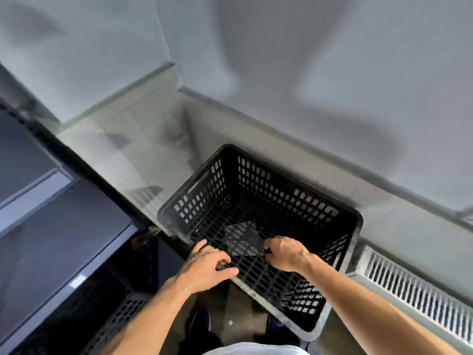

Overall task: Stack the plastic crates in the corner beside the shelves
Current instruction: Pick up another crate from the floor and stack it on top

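Note:
A black perforated plastic crate sits raised in front of me, near the corner of the tiled wall, its open top facing me. My left hand rests on the crate's near rim with fingers spread over the edge. My right hand is closed on the same near rim, further right. A grey sheet lies on the crate's bottom. A second black crate shows partly at the lower left, below my left forearm.
Dark shelves run along the left side. A white radiator stands at the lower right against the wall. The tiled wall corner lies beyond the crate. My feet show below on the floor.

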A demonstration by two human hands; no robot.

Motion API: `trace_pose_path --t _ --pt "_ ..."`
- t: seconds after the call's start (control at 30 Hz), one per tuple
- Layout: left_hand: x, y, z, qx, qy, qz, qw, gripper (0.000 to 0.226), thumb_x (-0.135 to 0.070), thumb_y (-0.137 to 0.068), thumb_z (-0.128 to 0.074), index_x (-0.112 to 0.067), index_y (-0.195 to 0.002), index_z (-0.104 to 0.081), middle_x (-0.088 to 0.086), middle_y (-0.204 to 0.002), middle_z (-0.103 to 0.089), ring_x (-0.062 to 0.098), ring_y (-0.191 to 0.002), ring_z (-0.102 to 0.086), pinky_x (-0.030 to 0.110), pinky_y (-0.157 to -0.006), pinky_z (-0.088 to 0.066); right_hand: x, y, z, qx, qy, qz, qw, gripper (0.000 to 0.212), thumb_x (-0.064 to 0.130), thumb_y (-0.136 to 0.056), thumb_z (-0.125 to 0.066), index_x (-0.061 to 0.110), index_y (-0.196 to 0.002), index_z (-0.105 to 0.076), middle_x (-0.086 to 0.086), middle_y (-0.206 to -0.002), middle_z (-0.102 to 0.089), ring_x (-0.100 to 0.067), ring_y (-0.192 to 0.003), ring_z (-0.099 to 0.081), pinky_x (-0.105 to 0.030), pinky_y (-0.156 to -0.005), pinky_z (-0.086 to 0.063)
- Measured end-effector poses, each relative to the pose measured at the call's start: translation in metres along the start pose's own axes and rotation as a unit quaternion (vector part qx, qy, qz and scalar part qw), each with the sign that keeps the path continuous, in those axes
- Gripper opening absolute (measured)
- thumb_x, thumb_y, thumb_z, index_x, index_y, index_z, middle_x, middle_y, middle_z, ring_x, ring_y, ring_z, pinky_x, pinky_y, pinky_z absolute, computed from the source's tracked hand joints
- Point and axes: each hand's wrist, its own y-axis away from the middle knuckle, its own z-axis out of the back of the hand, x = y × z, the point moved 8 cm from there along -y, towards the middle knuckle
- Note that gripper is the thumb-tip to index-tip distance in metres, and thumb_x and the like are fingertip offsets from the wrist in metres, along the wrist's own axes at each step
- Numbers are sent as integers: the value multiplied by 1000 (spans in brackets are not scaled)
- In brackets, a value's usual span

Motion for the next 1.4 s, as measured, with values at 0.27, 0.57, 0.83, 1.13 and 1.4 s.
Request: trace_pose_path --t 0.27,0.57,0.83,1.13,1.4 --pt "41 -10 22 -6 -112 -170 979 50 -64 -86 -52 -33 -124 -60 -15 -123 -63 10 -119 -52 28 -103 -27 86 28 -32 -67 -106 -82 989 38 42 -102 -39 16 -121 -61 -12 -122 -67 -32 -116 -61 -35 -91 -46" --pt "74 -35 37 7 -238 -158 958 15 -39 -93 -55 -31 -103 -65 -3 -99 -69 20 -102 -64 39 -92 -44 85 89 -64 -94 -141 -198 966 48 36 -94 -53 18 -138 -51 -12 -129 -61 -33 -124 -52 -38 -98 -44" --pt "80 -39 48 43 -220 -188 956 21 -49 -92 -57 -30 -95 -66 -5 -87 -69 18 -87 -65 34 -78 -50 51 114 -78 -103 -105 -260 954 29 30 -87 -60 23 -116 -62 -8 -110 -70 -31 -108 -64 -39 -86 -54" --pt "77 -51 43 22 -308 -267 913 27 -47 -98 -48 -25 -88 -61 -4 -72 -66 18 -70 -65 34 -65 -48 33 100 -88 -66 -56 -248 965 29 20 -89 -56 24 -117 -64 -8 -100 -72 -30 -95 -68 -33 -71 -49" --pt "78 -45 51 35 -313 -327 891 40 -58 -91 -48 -28 -113 -62 -2 -79 -72 21 -78 -69 31 -66 -41 42 105 -80 -142 -15 -210 967 27 39 -95 -58 23 -116 -66 -4 -94 -74 -26 -87 -70 -36 -74 -55"
